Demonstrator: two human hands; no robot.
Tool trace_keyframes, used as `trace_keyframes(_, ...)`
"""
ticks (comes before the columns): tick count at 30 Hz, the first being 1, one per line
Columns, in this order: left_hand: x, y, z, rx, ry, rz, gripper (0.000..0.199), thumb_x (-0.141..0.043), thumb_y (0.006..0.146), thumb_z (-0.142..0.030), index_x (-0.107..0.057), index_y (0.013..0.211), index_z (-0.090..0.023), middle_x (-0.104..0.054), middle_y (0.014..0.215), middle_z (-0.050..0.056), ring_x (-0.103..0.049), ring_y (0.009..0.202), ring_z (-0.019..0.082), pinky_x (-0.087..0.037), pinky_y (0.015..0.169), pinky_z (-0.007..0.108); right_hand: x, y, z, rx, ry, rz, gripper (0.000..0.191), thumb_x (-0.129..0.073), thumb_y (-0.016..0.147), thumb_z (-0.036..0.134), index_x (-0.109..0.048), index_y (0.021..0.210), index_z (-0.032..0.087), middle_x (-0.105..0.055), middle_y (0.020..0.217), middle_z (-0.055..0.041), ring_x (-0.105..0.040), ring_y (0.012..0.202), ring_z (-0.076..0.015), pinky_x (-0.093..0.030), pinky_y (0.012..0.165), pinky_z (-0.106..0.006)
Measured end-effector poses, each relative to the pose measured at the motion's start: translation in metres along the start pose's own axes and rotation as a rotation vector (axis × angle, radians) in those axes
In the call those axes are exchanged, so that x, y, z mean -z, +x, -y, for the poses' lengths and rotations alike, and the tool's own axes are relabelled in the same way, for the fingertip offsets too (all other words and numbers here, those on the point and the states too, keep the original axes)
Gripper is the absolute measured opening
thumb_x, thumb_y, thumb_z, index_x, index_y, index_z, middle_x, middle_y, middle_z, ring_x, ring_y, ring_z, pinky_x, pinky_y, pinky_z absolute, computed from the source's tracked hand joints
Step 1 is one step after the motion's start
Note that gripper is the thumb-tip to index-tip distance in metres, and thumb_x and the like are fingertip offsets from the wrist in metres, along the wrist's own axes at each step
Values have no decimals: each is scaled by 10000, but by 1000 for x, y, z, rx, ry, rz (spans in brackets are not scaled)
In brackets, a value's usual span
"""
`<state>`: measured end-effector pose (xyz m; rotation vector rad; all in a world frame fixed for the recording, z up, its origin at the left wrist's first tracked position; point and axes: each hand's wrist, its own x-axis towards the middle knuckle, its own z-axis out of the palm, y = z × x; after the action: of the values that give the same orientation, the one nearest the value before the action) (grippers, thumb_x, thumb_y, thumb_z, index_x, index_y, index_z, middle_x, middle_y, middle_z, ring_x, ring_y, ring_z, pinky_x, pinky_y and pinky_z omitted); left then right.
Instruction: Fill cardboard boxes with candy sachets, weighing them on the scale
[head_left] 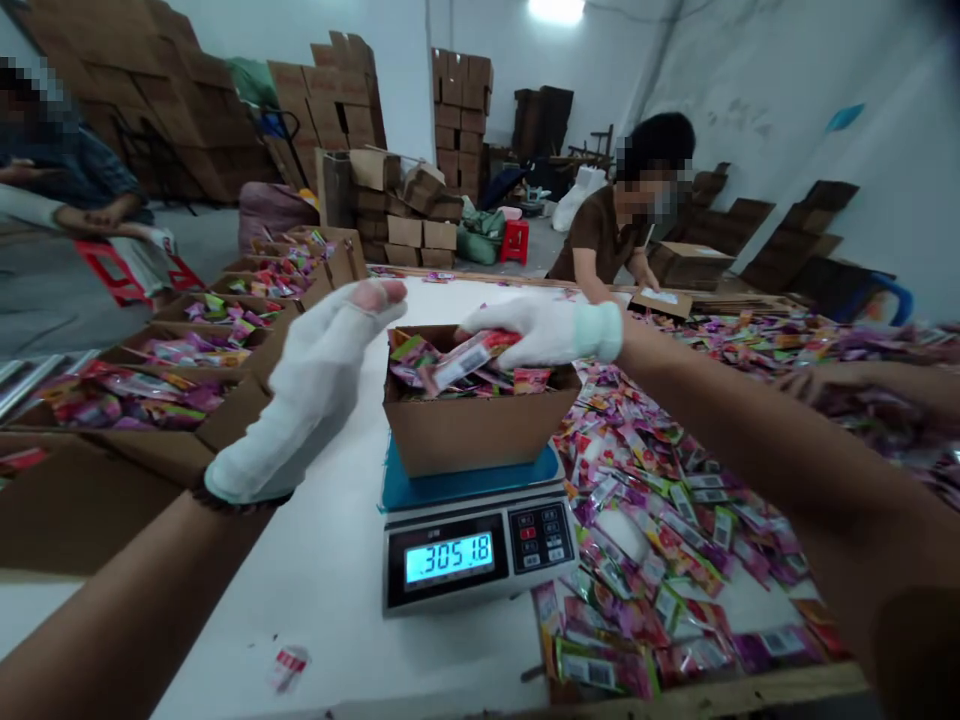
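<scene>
A cardboard box (480, 437) filled with small colourful packets stands on the blue plate of a digital scale (480, 555), whose lit display reads about 3051.8. My right hand (532, 332), in a white glove with a pale green cuff, is over the box's right side, its fingers closed on a red and white packet (463, 362). Left of the box, my left hand (322, 375), also gloved in white, is raised with its fingers stretched out and nothing in it. Loose packets (660, 540) lie heaped on the table right of the scale.
Open boxes of packets (180, 400) stand in a row at the left. Across the table a person (615, 220) bends over a carton. Another person (82, 170) sits at the far left. At the right edge, someone's arm (885, 385) reaches into the packets.
</scene>
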<state>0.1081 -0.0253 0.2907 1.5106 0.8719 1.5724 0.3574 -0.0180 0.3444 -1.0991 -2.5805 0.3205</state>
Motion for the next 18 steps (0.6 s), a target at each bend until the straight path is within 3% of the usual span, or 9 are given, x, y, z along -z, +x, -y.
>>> trace_keyframes(2,10,-7,-2,-21,-63,-77,394,-682,964,-480,-767,1132,-134,-777,1248,96,-704,1236,252,-524,1169,382,6,-25,-3,-3,164,-73,346,-648,899,117,-741,1230,153,-765,1244,-48,-697,1199,-221,-527,1140,-457)
trace_keyframes(4,20,-15,-4,-47,-51,-137,406,-669,973,-490,-768,1142,-134,-783,1229,89,-704,1236,247,-538,1159,384,10,-57,-3,-97,390,-257,300,-567,991,224,-723,1240,166,-770,1200,-70,-740,1111,-217,-596,1042,-452)
trace_keyframes(6,29,-23,-6,-84,16,-184,433,-669,964,-517,-775,1159,-146,-785,1222,88,-716,1218,252,-542,1163,414,13,-91,1,-205,543,-431,274,-620,997,315,-719,1221,193,-783,1095,-69,-771,985,-214,-644,924,-425)
trace_keyframes(10,42,-30,-5,-158,56,-159,460,-728,908,-552,-787,1127,-151,-782,1200,109,-740,1182,275,-534,1176,513,16,-136,5,-320,544,-725,284,-816,872,352,-743,1123,242,-775,942,-57,-767,924,-215,-649,888,-436)
trace_keyframes(13,41,-29,-4,-189,33,-154,551,-761,857,-644,-795,1096,-149,-786,1159,113,-754,1143,291,-533,1169,575,14,-146,3,-342,563,-736,376,-858,840,373,-735,1167,232,-776,1005,-91,-767,906,-219,-642,857,-420)
trace_keyframes(18,23,-31,-17,-196,72,-113,590,-747,868,-657,-786,1116,-123,-785,1160,101,-742,1185,303,-509,1196,595,0,-130,6,-206,441,-534,724,-854,832,480,-561,1478,332,-701,1291,-93,-745,956,-219,-638,872,-380)
